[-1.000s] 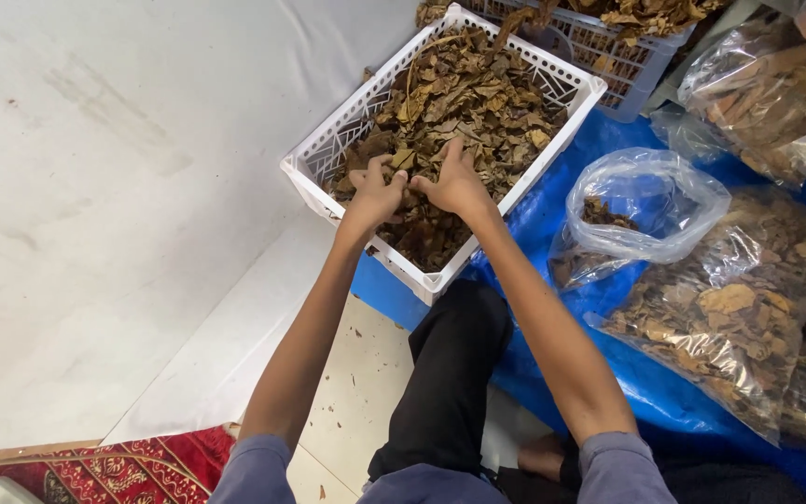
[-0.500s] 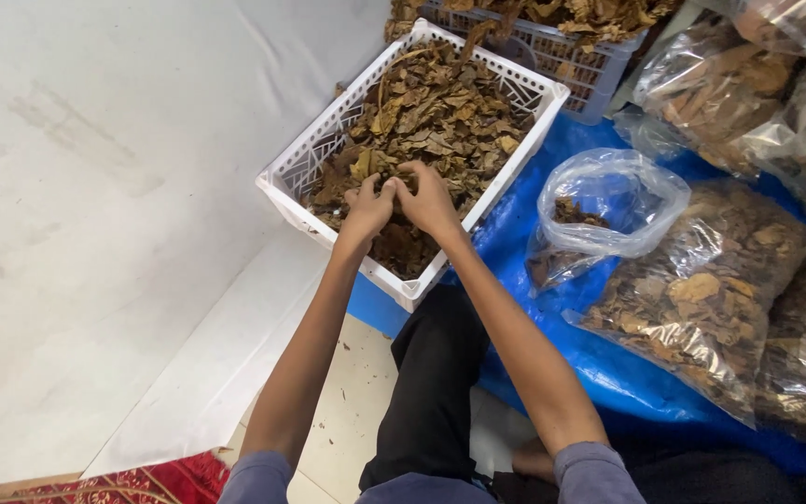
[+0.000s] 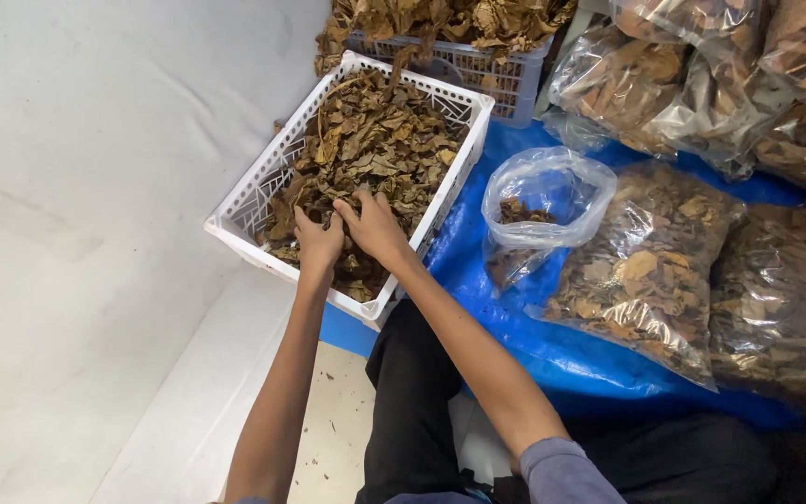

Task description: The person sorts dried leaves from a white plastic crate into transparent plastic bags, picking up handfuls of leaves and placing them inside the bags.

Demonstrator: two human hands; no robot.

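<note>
Dried leaves (image 3: 370,149) fill the white basket (image 3: 235,229); left hand (image 3: 317,245) and right hand (image 3: 375,229) clutch a clump together. Likely light and brittle, they're best scooped loosely from beneath.

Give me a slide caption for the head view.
Both hands dig into dry brown leaves in a white basket.

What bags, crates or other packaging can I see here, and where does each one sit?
White basket: slotted plastic, rectangular, left of centre, full of dry brown leaves; left hand and right hand rest in them.
Grey-blue basket: top centre, heaped with leaves.
Open clear bag: centre, on blue sheet, nearly empty.
Filled clear bag: to its right, lying flat.
More filled bags: top right.
</note>
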